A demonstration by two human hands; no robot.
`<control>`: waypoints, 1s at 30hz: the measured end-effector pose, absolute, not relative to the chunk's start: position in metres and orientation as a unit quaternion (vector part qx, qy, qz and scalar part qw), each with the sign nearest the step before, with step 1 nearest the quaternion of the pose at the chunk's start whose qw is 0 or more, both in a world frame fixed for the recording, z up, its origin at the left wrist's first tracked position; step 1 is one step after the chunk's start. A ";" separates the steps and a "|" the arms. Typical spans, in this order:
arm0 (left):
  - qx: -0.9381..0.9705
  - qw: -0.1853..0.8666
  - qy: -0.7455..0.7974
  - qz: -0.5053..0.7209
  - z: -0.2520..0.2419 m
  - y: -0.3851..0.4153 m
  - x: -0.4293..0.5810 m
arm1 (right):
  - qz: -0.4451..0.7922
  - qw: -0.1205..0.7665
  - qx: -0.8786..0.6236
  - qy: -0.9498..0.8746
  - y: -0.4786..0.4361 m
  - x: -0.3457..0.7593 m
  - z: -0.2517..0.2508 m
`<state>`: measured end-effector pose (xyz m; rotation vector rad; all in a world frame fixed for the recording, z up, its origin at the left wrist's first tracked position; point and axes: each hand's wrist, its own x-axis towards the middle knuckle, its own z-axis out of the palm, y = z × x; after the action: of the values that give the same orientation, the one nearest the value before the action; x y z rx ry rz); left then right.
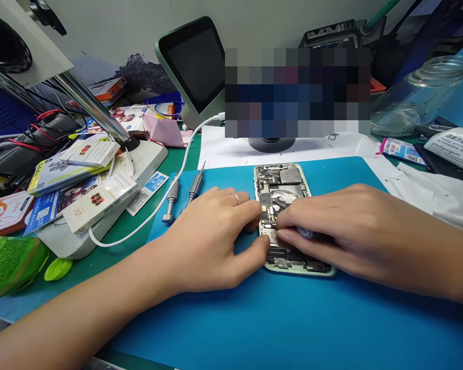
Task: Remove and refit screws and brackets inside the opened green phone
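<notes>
An opened smartphone (285, 177) with a pale green frame lies flat, its circuit boards and metal shields exposed. My left hand (219, 236), with a ring on one finger, grips the phone's left edge; the thumb rests at the lower side and the curled fingers higher up. Over the phone's right half, my right hand (332, 231) is closed, thumb and fingertips pinched together just above the inner parts. A grey rounded piece (305, 233) shows under its fingers, mostly hidden, so its kind is unclear. Two grey screwdrivers (172, 199) lie left of the phone, beyond my left hand.
A blue mat (293, 324) lies under the phone. A white cable (156, 208) curves past the screwdrivers. At left are a lamp stand base (71, 246) with boxes on it and a green packet (11, 267). A smart display (195, 67) and glass jar (424, 97) stand behind.
</notes>
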<state>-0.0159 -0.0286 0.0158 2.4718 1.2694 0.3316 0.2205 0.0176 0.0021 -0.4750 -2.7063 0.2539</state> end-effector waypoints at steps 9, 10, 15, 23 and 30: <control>0.870 0.170 0.447 0.118 0.017 -0.030 -0.015 | 0.093 0.185 -0.176 -0.962 0.016 0.220 0.001; 0.870 0.170 0.447 0.118 0.017 -0.030 -0.015 | 0.094 0.185 -0.179 -0.962 0.016 0.220 0.001; 0.871 0.170 0.447 0.117 0.016 -0.030 -0.015 | 0.095 0.190 -0.179 -0.961 0.015 0.219 -0.001; 0.871 0.171 0.445 0.120 0.018 -0.030 -0.016 | 0.096 0.193 -0.177 -0.960 0.015 0.219 0.001; 0.873 0.166 0.443 0.122 0.018 -0.030 -0.015 | 0.107 0.196 -0.177 -0.959 0.016 0.220 0.000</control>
<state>-0.0152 -0.0300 0.0178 2.4845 1.2606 0.3478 0.2200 0.0163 0.0000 -0.4963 -2.6850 0.2995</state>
